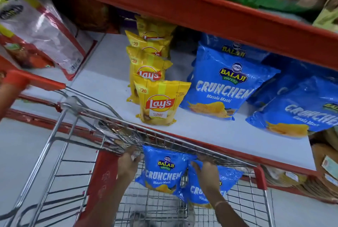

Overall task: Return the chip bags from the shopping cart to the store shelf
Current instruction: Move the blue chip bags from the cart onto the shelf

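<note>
Yellow Lay's bags (pixel 155 87) and blue Crunchem bags (pixel 222 84) crowd the shelf (pixel 210 131).

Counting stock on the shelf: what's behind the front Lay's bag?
Behind the front Lay's bag more yellow Lay's bags stand in a row running back on the white shelf. At least three show; anything further back is hidden in shadow.

Both forearms enter bare from the bottom edge, with no sleeves in view on either. The right hand (pixel 206 173) carries a thin bangle or thread at the wrist, pale gold as far as the blur allows. The left hand (pixel 128 164) and its wrist show no ring, band or watch.
</note>
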A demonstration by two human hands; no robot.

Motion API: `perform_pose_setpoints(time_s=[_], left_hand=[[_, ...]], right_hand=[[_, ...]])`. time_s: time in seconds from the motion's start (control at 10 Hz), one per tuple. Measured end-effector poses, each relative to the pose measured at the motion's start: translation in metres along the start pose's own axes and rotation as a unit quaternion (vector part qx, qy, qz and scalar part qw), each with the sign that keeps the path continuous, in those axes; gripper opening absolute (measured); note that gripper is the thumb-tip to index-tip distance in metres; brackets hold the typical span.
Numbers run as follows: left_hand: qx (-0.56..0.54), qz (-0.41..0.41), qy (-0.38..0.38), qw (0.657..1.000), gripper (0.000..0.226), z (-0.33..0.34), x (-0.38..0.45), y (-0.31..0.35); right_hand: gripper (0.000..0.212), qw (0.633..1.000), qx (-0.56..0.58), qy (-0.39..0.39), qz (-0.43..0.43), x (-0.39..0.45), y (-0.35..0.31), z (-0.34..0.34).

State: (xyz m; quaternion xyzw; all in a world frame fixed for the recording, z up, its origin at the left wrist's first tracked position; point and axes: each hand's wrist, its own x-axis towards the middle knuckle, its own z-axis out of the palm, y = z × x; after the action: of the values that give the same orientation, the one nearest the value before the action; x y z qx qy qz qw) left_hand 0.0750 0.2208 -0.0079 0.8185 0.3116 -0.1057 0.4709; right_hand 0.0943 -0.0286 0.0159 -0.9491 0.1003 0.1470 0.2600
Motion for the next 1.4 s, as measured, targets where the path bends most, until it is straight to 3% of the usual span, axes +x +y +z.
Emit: perform_pose_setpoints(time_s=[0.1,0.2,0.3,0.4,0.5,0.6,0.7,0.9,1.0,1.2,1.4], left_hand=[[-0.035,-0.046,-0.039,0.998,0.037,0.013,0.021,0.001],[-0.078,-0.099,-0.028,0.992,0.032,0.024,0.028,0.001],[-0.055,-0.106,-0.003,0.993,0.025,0.025,0.02,-0.004],[-0.013,-0.026,0.006,1.0,0.014,0.018,0.005,-0.016],[-0.044,-0.004,0.038,0.998,0.011,0.011,-0.012,-0.025],[-0.099,-0.001,0.068,0.993,0.023,0.006,-0.03,-0.027],[-0.141,0.009,0.068,0.988,0.026,-0.008,-0.047,-0.02],[-0.179,0.115,0.128,0.969,0.025,-0.048,-0.084,0.018],[-0.221,0.176,0.117,0.952,0.031,-0.064,-0.106,0.068],[-0.298,0.274,0.126,0.906,0.016,-0.081,-0.13,0.15],[-0.305,0.356,0.123,0.875,0.02,-0.075,-0.143,0.23]], right_hand=[[0.031,0.999,0.02,-0.009,0.049,0.012,-0.005,0.009],[0.028,0.997,0.033,0.001,0.072,0.013,-0.009,0.018],[0.035,0.988,0.097,0.051,0.107,0.004,-0.008,0.022],[0.052,0.981,0.137,0.049,0.128,0.005,-0.003,0.026],[0.023,0.98,0.145,0.036,0.133,0.009,0.002,0.015],[0.01,0.984,0.147,0.033,0.091,0.0,0.009,0.005],[0.015,0.989,0.139,0.042,0.008,-0.018,0.011,-0.002],[0.015,0.967,0.214,0.083,-0.112,-0.05,-0.003,-0.062],[0.015,0.943,0.271,0.124,-0.152,-0.061,-0.016,-0.106],[0.014,0.862,0.429,0.174,-0.205,-0.069,-0.039,-0.195],[0.014,0.805,0.486,0.214,-0.264,-0.06,-0.046,-0.265]])
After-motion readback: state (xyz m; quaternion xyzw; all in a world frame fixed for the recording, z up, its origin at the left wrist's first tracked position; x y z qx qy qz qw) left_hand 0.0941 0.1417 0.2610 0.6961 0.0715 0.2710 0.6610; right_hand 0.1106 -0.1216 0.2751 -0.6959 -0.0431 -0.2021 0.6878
